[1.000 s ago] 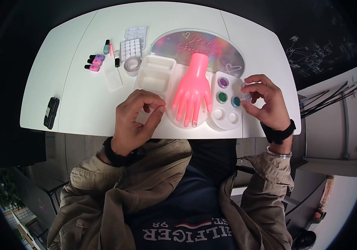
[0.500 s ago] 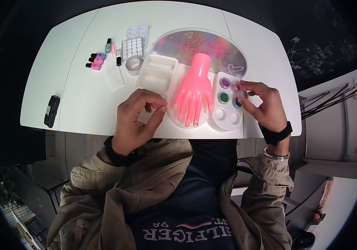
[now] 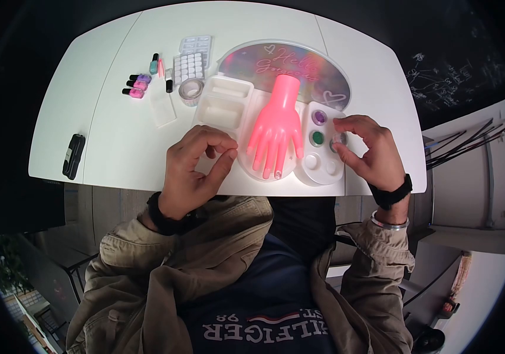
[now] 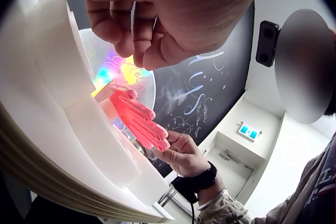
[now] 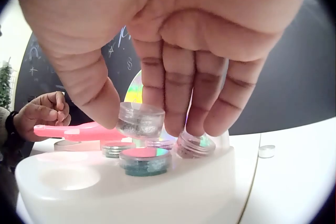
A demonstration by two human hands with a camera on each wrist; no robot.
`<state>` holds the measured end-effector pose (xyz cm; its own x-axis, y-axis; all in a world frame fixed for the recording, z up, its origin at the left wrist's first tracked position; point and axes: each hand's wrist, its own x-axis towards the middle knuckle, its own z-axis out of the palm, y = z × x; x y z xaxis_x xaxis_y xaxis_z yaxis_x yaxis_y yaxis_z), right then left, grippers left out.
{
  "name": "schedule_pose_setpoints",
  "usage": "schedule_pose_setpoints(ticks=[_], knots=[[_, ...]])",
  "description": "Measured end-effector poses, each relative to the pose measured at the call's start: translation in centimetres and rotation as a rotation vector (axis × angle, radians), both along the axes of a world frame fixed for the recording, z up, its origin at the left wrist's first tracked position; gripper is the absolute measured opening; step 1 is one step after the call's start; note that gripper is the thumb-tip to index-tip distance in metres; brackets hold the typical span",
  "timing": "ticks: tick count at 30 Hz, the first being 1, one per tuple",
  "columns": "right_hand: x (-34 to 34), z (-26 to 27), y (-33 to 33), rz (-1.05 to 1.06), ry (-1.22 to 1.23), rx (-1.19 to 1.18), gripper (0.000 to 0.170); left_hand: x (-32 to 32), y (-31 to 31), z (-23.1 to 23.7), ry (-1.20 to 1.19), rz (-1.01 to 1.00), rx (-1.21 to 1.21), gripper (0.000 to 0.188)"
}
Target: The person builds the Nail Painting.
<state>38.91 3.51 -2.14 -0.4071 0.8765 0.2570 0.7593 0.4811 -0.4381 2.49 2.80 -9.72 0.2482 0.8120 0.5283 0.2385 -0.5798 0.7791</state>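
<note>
My right hand (image 3: pixel 376 147) pinches a small clear jar (image 5: pixel 140 121) with greyish contents between thumb and index finger. The jar is held just over a teal jar (image 5: pixel 145 163) in the white palette (image 3: pixel 322 167). Behind it a tilted pinkish jar (image 5: pixel 195 146) stands right by my other fingertips. Purple (image 3: pixel 319 117) and green (image 3: pixel 318 138) pots sit in neighbouring wells. My left hand (image 3: pixel 196 165) hovers near the pink model hand (image 3: pixel 278 127), fingers loosely curled, thumb and index tips close together; nothing shows between them. One model nail carries a shiny decoration (image 3: pixel 278 174).
Left of the model hand is a white two-compartment tray (image 3: pixel 217 121). Beyond it are a tape roll (image 3: pixel 192 89), a sheet of white dots (image 3: pixel 189 66) and several polish bottles (image 3: pixel 137 85). A shiny half-round board (image 3: pixel 270 59) stands behind. A black case (image 3: pixel 74 157) lies far left.
My right hand has moved left with the clear jar, from beside the palette to over its right-hand wells. The left hand stays nearly where it was.
</note>
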Motion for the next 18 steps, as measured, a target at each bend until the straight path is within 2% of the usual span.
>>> schedule_pose_setpoints(ticks=[9, 12, 18], knots=[[-0.19, -0.24, -0.31, -0.031, -0.013, -0.026, 0.033, 0.02, 0.08, 0.02, 0.009, 0.0, -0.004, 0.014], [-0.55, -0.56, -0.28, 0.013, -0.07, 0.04, 0.033, 0.04, 0.0, 0.06, 0.011, 0.002, -0.014, 0.014], [-0.44, -0.72, -0.3, -0.045, -0.072, 0.008, 0.031, 0.27, -0.22, 0.13, 0.014, 0.005, -0.012, 0.015]])
